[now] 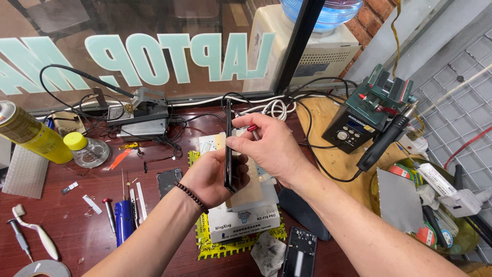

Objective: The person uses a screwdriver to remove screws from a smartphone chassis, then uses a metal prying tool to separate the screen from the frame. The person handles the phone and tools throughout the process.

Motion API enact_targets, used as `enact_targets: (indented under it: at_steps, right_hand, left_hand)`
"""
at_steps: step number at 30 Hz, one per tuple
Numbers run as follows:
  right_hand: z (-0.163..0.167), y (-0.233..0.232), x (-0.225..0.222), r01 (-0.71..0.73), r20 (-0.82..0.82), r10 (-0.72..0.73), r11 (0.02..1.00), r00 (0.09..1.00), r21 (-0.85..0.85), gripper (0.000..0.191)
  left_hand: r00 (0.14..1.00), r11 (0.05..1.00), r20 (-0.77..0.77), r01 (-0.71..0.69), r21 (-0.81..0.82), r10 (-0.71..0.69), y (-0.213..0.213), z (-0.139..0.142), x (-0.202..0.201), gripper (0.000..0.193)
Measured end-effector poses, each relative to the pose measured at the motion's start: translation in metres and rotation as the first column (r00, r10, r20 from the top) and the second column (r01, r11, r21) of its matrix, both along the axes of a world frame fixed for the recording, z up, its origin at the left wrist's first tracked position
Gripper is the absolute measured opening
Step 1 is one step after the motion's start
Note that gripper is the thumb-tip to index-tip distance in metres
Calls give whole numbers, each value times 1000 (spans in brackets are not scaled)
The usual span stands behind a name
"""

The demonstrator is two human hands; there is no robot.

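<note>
My left hand [210, 177] holds a thin black phone [229, 138] edge-on and upright over the bench. My right hand [269, 149] pinches the phone's edge from the right side, and a small red-tipped tool [252, 129] pokes out between its fingers. Under both hands lies a white work pad [243, 223] on a yellow mat [225, 249].
A soldering station [139, 115] stands at the back left, a hot-air station [366, 110] with its black handle [384, 141] at the right. A yellow spray can [31, 133], small jar [84, 149], blue screwdriver [123, 220], phone frame [300, 251] and a cluttered tray [435, 200] surround the pad.
</note>
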State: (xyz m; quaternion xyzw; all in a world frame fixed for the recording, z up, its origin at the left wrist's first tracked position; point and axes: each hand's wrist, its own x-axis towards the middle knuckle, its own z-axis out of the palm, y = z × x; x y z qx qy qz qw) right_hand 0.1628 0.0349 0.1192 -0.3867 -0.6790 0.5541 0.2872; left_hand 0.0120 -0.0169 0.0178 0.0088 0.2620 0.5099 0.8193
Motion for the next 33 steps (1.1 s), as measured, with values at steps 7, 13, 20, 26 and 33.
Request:
enact_targets:
  at_steps: [7, 13, 20, 26, 33]
  right_hand:
    - [-17, 10, 10, 139, 190, -159, 984, 969, 110, 32]
    - [-25, 28, 32, -93, -223, -16, 877, 975, -472, 22]
    - [-18, 12, 20, 114, 58, -101, 947, 993, -301, 28]
    - [-2, 15, 10, 91, 34, -97, 983, 995, 159, 36]
    - [8, 22, 9, -16, 119, -27, 937, 993, 350, 45]
  left_hand:
    - [958, 967, -160, -217, 133, 237, -3, 16, 1, 24]
    - [973, 947, -195, -60, 317, 127, -13, 39, -8, 45]
    - [986, 899, -164, 44, 436, 31, -17, 57, -12, 49]
    - [935, 928, -344, 53, 370, 84, -15, 58, -10, 56]
    - [680, 954, -717, 87, 286, 153, -7, 61, -4, 64]
